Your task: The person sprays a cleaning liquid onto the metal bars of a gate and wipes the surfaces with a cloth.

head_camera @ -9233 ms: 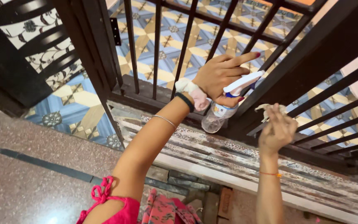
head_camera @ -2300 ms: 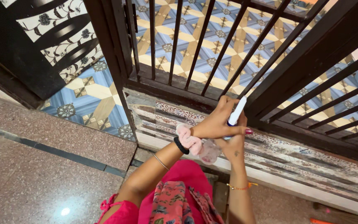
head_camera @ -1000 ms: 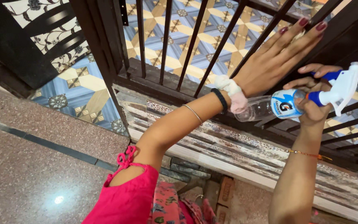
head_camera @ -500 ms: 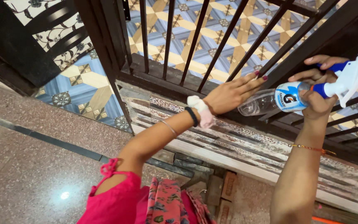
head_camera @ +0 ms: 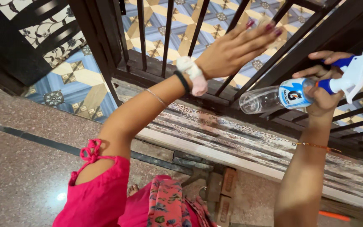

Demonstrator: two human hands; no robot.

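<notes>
While the person stands before a dark metal railing of slim upright bars, the left hand is stretched out flat, the fingers long and close together, and it lies against the bars with nothing clearly grasped; something pale shows at the fingertips, but it is too blurred to tell what it is. On the left wrist sit a pink-and-white fabric scrunchie, a black band just beside it, and a thin silver bangle lower on the forearm. The right hand is closed around the neck of a clear plastic spray bottle with a white trigger head and blue collar, one finger laid over the top of the blue part. This bottle is held almost level in the air, its base toward the left hand and its nozzle toward the right edge, just in front of the bars. Around its upper body runs a blue and white label with a dark mark. Behind the railing lies a blue, yellow and white patterned tile floor.
</notes>
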